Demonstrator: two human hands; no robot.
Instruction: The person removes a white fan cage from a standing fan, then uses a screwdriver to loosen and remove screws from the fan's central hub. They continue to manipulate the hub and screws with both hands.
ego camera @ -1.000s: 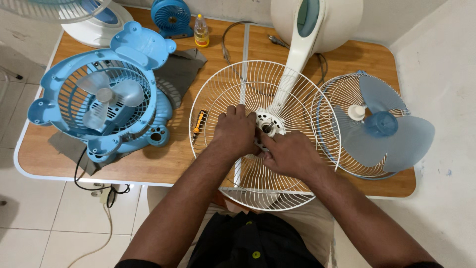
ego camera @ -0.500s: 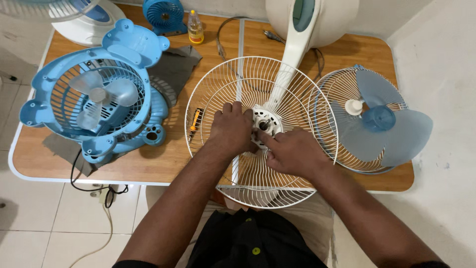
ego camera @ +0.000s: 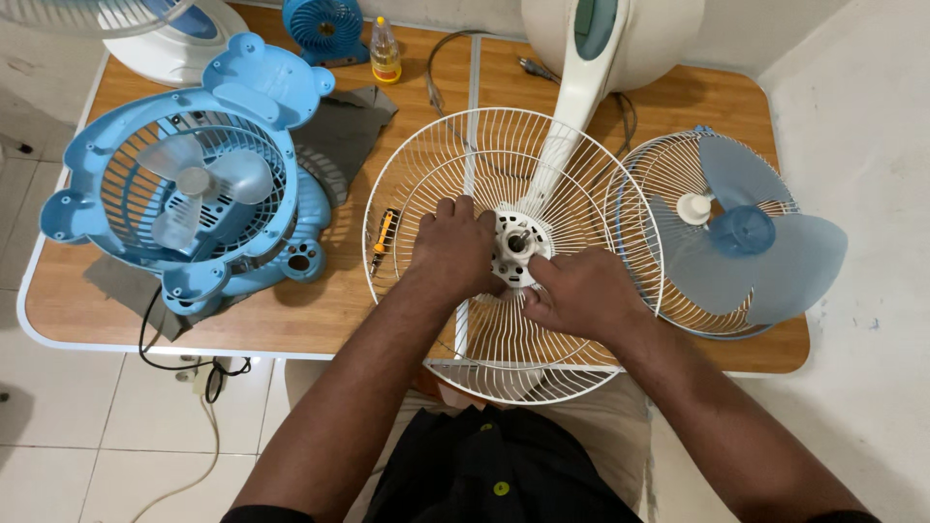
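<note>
A white wire fan guard (ego camera: 455, 155) lies flat on the wooden table (ego camera: 339, 300), fixed to a white fan's motor hub (ego camera: 515, 247). My left hand (ego camera: 455, 247) grips the left side of the hub with curled fingers. At the hub's lower right edge, my right hand (ego camera: 576, 295) pinches the rim with thumb and fingers. The white fan stand (ego camera: 581, 87) runs away from the hub toward the back.
A blue bear-shaped fan (ego camera: 184, 184) lies at the left on a grey cloth (ego camera: 344, 136). A second guard with a blue blade (ego camera: 746, 242) sits at the right. An orange screwdriver (ego camera: 384, 232), a small bottle (ego camera: 386, 50), a small blue fan (ego camera: 325, 27) and cables are nearby.
Both hands have stayed on the hub, shifting their fingers slightly around its rim. The view has drifted a little.
</note>
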